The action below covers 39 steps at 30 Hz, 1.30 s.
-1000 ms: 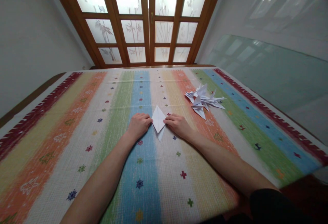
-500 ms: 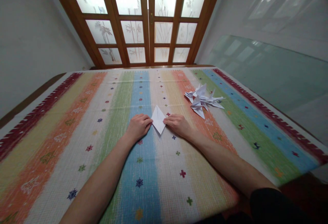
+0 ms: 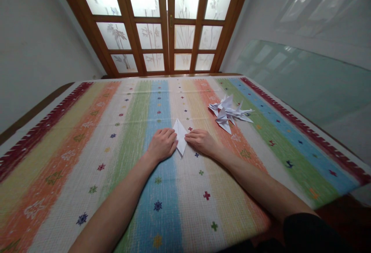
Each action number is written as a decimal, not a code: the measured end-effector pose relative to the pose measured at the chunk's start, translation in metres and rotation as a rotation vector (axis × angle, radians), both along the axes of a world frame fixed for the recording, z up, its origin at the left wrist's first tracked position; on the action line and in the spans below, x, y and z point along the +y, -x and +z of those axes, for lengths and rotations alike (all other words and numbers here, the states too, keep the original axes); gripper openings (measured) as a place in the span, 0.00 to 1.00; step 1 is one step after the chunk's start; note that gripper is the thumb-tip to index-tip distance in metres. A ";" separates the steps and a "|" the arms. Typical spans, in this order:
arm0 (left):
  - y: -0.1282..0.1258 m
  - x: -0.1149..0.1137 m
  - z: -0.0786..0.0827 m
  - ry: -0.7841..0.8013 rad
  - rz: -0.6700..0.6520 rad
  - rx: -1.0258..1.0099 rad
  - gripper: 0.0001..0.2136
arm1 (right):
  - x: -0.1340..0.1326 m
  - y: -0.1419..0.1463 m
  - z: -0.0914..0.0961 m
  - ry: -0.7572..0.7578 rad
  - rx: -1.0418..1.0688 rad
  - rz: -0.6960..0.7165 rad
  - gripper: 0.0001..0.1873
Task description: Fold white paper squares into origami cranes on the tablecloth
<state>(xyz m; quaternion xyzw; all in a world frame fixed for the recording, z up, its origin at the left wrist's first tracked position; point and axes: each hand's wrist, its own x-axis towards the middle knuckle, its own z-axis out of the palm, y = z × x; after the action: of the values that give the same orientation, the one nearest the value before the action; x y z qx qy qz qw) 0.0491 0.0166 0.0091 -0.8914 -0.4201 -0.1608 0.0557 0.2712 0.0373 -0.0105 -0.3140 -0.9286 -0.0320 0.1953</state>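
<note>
A white sheet of paper folded into a kite-like diamond [image 3: 181, 138] lies on the striped tablecloth [image 3: 191, 199], its long points facing away from me and toward me. My left hand [image 3: 163, 143] is closed over the left side of the folded paper and covers that corner. At the opposite corner, my right hand [image 3: 199, 140] pinches the paper between thumb and fingers. Both wrists rest low over the cloth.
Several folded white paper cranes [image 3: 227, 113] lie in a heap to the right, beyond my right hand. Wooden doors with frosted panes [image 3: 168, 33] stand past the far table edge. A pale glass panel [image 3: 304, 87] is along the right wall.
My left hand has shifted a little to the right, onto the paper's left part, so less of the diamond shows. My right hand has stayed at its corner.
</note>
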 end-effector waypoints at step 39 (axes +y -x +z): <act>0.004 -0.001 -0.006 0.190 -0.161 -0.304 0.19 | -0.014 -0.005 0.009 -0.008 0.145 0.026 0.08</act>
<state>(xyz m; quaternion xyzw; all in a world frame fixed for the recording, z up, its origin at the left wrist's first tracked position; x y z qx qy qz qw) 0.0447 0.0152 0.0033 -0.8887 -0.3644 -0.2571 -0.1060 0.2763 0.0231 -0.0017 -0.3028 -0.9158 -0.0102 0.2639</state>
